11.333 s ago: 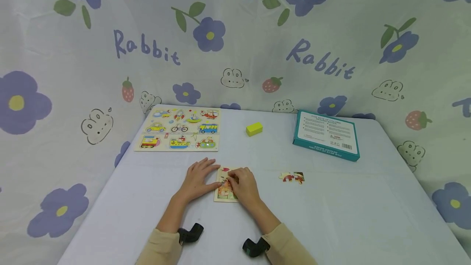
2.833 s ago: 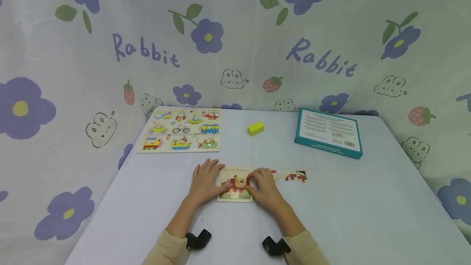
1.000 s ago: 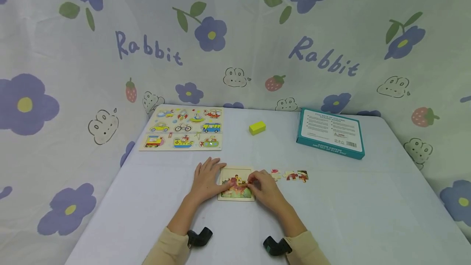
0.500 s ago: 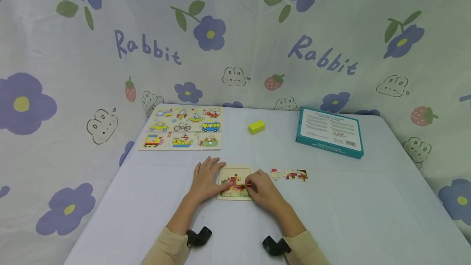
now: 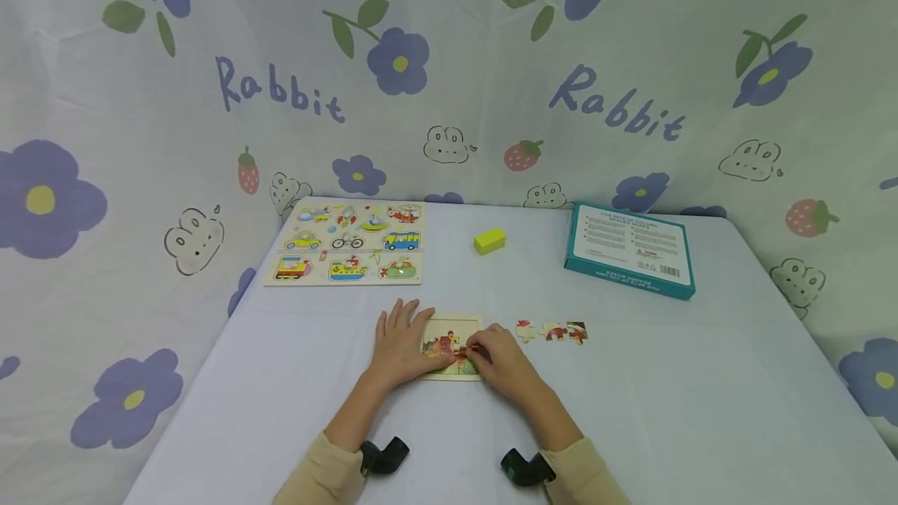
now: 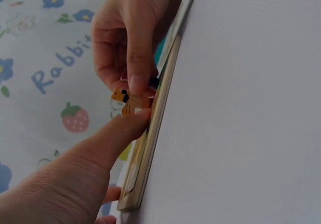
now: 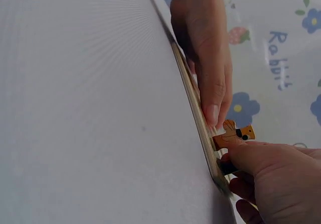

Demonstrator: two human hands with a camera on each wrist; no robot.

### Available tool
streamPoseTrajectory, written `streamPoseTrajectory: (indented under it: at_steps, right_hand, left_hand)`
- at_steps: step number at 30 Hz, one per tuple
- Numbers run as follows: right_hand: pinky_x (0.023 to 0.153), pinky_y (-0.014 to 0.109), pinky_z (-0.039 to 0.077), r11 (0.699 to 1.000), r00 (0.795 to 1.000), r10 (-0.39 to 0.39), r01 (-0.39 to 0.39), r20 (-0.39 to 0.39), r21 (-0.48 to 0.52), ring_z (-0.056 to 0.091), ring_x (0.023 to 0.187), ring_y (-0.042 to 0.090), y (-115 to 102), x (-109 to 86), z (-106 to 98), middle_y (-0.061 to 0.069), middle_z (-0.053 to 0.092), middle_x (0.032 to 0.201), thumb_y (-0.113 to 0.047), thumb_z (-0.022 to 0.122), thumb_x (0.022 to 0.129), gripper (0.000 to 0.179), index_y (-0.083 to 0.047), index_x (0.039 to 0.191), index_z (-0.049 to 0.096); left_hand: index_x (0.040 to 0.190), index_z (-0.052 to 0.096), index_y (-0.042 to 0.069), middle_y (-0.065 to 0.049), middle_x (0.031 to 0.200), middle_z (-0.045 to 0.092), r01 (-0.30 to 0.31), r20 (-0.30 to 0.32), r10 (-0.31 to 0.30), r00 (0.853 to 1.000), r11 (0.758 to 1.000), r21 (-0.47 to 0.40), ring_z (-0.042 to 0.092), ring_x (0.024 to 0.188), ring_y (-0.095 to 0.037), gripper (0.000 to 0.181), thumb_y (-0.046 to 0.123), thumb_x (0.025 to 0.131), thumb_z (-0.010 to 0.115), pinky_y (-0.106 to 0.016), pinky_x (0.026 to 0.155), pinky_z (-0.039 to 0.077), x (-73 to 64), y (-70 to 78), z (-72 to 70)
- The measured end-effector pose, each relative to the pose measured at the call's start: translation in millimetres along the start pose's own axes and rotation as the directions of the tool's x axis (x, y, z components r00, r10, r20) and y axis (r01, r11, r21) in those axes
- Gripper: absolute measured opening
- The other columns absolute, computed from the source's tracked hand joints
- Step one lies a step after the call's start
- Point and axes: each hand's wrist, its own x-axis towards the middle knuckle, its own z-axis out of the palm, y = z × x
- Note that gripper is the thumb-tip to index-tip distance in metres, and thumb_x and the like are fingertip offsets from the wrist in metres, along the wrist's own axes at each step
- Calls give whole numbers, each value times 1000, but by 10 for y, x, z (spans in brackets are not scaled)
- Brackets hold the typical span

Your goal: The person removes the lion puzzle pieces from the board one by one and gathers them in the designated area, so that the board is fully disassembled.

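A small wooden jigsaw tray [image 5: 454, 322] with an animal picture lies flat on the white table. My left hand [image 5: 403, 351] lies along its left side, fingers spread, with its thumb reaching across the picture. At the right part of the tray, my right hand [image 5: 503, 358] pinches a jigsaw piece between thumb and fingers. In the right wrist view that orange piece [image 7: 231, 135] with black spots stands tilted up over the tray, and the left fingertips are close beside it. Part of the picture is hidden under the hands.
Right of the tray lie a loose jigsaw piece with red on it [image 5: 525, 330] and a joined pair of pieces [image 5: 563, 332]. Farther back are a vehicle puzzle board [image 5: 347, 246], a yellow block [image 5: 489, 241] and a teal box [image 5: 630, 250].
Over the last half second my left hand has shifted right, its thumb closer to the pinched piece. Since the oldest frame, a piece with red has appeared left of the joined pair.
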Motion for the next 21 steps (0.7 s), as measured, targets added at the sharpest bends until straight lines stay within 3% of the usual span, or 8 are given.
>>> streamPoseTrajectory:
  at_steps: [6,16,21]
  right_hand:
    - [64,23,44,990,994,111,-110,-7,91,47,74,6,-18,-4,20,-8,53,81,-15,67,84,8,-12,90,63]
    - [62,23,43,989,993,117,-115,-23,93,46,73,6,-37,2,-8,-7,55,80,-15,68,83,8,-12,90,64]
    - [63,24,43,976,983,185,-182,-12,121,47,74,6,-57,-9,-89,-10,56,82,-18,66,85,11,-14,95,65]
  left_hand:
    - [132,48,15,-15,141,33,17,6,-17,1000,1000,-14,16,134,-38,95,75,60,61,-58,104,10,0,17,-9]
    - [132,48,13,-16,142,33,1,-5,-1,1000,999,-49,16,134,-38,95,73,61,62,-58,104,8,2,6,-11]
    - [136,44,15,-15,143,30,-17,12,17,1000,1000,-10,14,135,-37,95,77,64,56,-57,105,7,-5,-31,17]
